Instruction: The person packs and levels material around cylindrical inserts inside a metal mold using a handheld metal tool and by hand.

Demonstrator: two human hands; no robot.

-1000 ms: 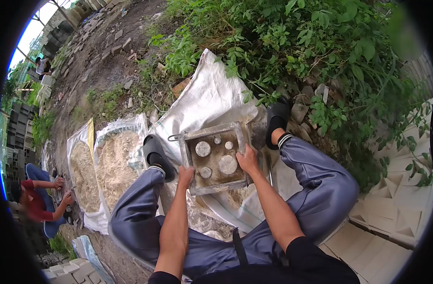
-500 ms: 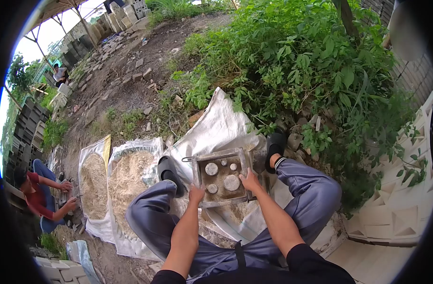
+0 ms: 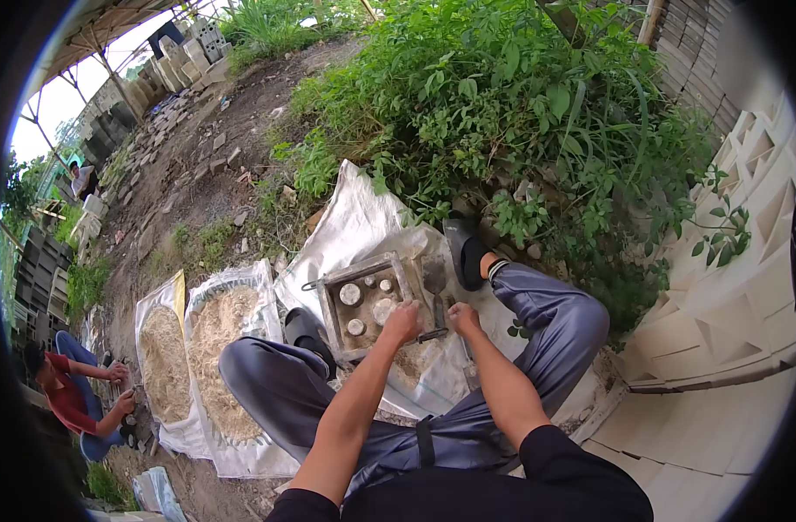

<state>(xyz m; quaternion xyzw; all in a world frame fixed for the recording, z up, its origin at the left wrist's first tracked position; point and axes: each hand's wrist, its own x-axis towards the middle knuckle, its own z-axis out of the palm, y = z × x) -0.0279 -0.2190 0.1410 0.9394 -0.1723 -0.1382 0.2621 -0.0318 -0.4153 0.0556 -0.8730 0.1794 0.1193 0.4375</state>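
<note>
A square frame mould point(image 3: 327, 315) lies tilted on the white sack point(image 3: 356, 207) between my feet. Inside it are several round grey discs of different sizes, the largest one point(image 3: 384, 311) near my left hand point(image 3: 404, 321). That hand is over the right part of the frame with its fingers curled; what it holds, if anything, is hidden. My right hand point(image 3: 464, 318) is closed just right of the frame, off it, and its contents are too small to tell. A trowel point(image 3: 434, 280) lies on the sack beyond my hands.
Two sacks of pale powder point(image 3: 228, 326) lie at the left. A co-worker in a red shirt point(image 3: 66, 405) crouches farther left, and another person point(image 3: 82, 181) sits in the distance. Leafy plants point(image 3: 502, 113) stand ahead; pale patterned blocks point(image 3: 720, 322) are stacked at the right.
Both my hands have let go of the frame's sides. My left hand has crossed to its right part, and my right hand has come off it. The view has shifted.
</note>
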